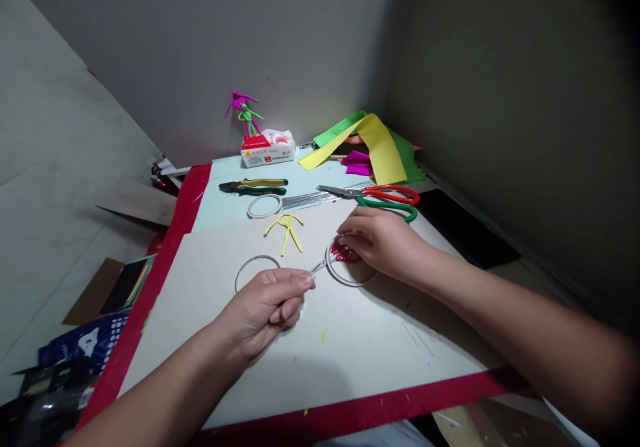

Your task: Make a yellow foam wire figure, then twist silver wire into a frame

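Note:
My right hand (385, 241) grips a small pair of scissors (344, 253) with red handles, its thin blades pointing left. The blade tips reach the fingertips of my left hand (270, 307), which is closed in a pinch; what it holds is too small or hidden to name. A pale ring (341, 281) shows around the small scissors' handles, below my right fingers. Another ring (256, 257) lies partly behind my left hand. Just beyond the hands, a yellow stick figure (287, 223) with arms and legs lies flat on the white board (365, 340).
Farther back lie pliers (255, 186), a white ring (265, 206), thin wires (310, 198) and large scissors (385, 195) with red and green handles. Magenta (237, 99) and green figures (247, 117) stand by a tissue pack (269, 149). Coloured strips (383, 147) and a black slab (465, 227) lie right.

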Action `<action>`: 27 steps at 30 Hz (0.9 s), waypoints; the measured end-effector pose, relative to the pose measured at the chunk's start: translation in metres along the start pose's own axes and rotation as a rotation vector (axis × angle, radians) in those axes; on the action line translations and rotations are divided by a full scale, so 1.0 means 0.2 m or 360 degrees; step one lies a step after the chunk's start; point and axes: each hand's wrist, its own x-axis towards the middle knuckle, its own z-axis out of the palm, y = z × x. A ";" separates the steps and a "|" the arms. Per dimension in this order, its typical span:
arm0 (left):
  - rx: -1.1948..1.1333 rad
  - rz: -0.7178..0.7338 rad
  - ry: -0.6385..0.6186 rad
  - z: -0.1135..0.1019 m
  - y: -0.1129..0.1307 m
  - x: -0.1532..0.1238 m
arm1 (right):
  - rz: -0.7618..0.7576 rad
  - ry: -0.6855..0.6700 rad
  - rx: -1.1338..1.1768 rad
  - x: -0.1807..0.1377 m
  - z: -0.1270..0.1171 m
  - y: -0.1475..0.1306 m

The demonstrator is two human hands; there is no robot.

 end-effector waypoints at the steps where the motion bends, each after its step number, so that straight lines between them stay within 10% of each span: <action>1: -0.0026 -0.0003 -0.0009 0.00 0.00 0.00 | -0.0015 -0.0004 -0.0030 0.00 0.01 0.00; 15: -0.0057 -0.0059 -0.0001 -0.01 0.03 -0.02 | -0.0099 0.0026 -0.0122 0.02 0.06 0.05; 27: 0.0068 0.0166 0.0213 -0.01 0.09 -0.04 | -0.0783 0.0237 0.0848 -0.05 -0.03 -0.14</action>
